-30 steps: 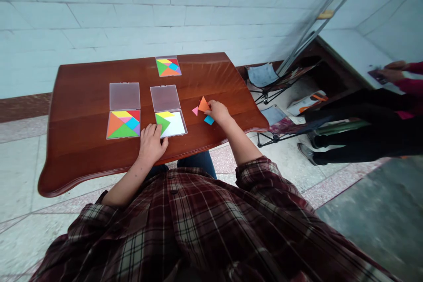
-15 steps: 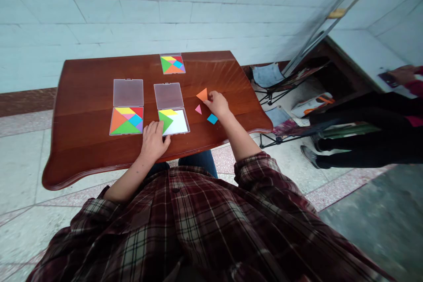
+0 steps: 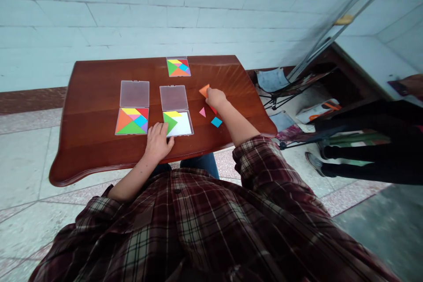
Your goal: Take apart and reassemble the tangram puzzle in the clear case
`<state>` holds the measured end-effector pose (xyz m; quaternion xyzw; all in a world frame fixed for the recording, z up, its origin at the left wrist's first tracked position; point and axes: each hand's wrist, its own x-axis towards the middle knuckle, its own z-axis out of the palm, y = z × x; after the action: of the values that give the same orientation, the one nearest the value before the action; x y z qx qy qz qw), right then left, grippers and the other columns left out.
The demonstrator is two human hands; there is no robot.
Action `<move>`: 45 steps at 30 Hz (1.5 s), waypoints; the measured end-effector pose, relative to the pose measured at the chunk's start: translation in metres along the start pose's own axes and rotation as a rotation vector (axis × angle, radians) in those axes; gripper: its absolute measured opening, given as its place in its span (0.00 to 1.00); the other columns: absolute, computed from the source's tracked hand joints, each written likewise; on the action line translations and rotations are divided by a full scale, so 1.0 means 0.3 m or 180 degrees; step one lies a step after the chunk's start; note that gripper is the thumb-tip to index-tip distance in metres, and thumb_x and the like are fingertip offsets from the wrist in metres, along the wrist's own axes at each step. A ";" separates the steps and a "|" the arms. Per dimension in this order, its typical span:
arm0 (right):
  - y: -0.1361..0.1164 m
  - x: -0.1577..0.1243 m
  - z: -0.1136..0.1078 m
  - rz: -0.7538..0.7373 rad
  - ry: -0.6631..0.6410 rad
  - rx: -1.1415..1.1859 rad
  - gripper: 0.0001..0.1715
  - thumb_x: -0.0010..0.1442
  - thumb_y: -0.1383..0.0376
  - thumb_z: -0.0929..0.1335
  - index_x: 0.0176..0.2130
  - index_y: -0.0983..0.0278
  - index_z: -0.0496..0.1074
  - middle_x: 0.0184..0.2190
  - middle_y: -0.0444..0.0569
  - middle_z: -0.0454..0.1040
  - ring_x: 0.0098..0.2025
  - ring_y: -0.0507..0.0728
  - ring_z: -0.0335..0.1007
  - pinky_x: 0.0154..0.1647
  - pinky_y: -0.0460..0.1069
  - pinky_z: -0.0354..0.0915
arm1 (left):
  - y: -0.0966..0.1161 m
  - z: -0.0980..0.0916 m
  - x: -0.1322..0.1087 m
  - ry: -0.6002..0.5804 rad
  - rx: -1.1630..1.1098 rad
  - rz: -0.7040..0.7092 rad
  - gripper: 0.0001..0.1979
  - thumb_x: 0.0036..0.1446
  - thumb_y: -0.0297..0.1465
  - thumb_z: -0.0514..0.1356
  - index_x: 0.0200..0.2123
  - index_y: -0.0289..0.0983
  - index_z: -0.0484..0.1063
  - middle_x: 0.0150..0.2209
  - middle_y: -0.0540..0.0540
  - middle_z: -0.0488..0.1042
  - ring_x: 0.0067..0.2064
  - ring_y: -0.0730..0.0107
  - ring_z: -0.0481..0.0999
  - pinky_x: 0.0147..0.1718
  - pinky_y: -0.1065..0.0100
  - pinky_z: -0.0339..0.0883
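An opened tangram case (image 3: pixel 190 128) lies near the table's front edge, with a yellow parallelogram (image 3: pixel 172 114) and a large green triangle (image 3: pixel 169 123) on its white base. My left hand (image 3: pixel 158 142) holds the case at its near left corner, fingers over the left edge and thumb by the front edge. To the right, my right hand (image 3: pixel 216 98) has its fingers closed on an orange triangle (image 3: pixel 204 91) at the tabletop. A red piece (image 3: pixel 213 109) shows partly beneath that hand. Close by lie a small pink triangle (image 3: pixel 202 112) and a blue square (image 3: pixel 216 122).
Left of my left hand lies another opened case (image 3: pixel 135 94) with a full tangram. A third filled case (image 3: pixel 178 67) is at the table's (image 3: pixel 95 97) back edge. Folding stools (image 3: pixel 272 80) and a person in dark trousers (image 3: pixel 360 145) are on the right.
My right hand has shifted slightly away from me with the orange triangle, and a red piece now shows under it. The left hand stays at the case. The whole view has swung a little.
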<state>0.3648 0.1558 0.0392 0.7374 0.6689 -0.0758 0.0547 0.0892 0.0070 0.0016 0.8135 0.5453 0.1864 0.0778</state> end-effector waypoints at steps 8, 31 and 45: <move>-0.033 0.012 -0.021 0.0342 0.0140 0.0299 0.23 0.63 0.63 0.65 0.54 0.72 0.67 0.53 0.65 0.69 0.55 0.66 0.68 0.51 0.55 0.65 | -0.007 0.007 -0.001 0.0028 0.0061 0.0048 0.24 0.59 0.36 0.52 0.57 0.32 0.63 0.54 0.34 0.68 0.60 0.46 0.63 0.59 0.49 0.55; -0.060 0.210 0.031 0.1220 0.0834 0.0811 0.42 0.57 0.45 0.67 0.56 0.74 0.65 0.56 0.68 0.65 0.58 0.69 0.61 0.56 0.60 0.60 | 0.003 0.006 -0.012 -0.0064 0.0150 0.0012 0.23 0.59 0.35 0.52 0.55 0.29 0.65 0.54 0.32 0.69 0.60 0.45 0.63 0.60 0.49 0.55; -0.020 0.211 -0.031 0.0306 0.0023 0.0170 0.24 0.54 0.75 0.66 0.51 0.76 0.71 0.48 0.65 0.74 0.52 0.64 0.71 0.52 0.54 0.66 | -0.006 0.011 -0.012 0.0007 0.0223 0.0116 0.19 0.60 0.35 0.52 0.50 0.31 0.69 0.52 0.33 0.69 0.59 0.45 0.64 0.59 0.49 0.57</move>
<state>0.3650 0.2200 0.0368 0.7702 0.6306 -0.0884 0.0362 0.0879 0.0045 -0.0029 0.8253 0.5367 0.1694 0.0453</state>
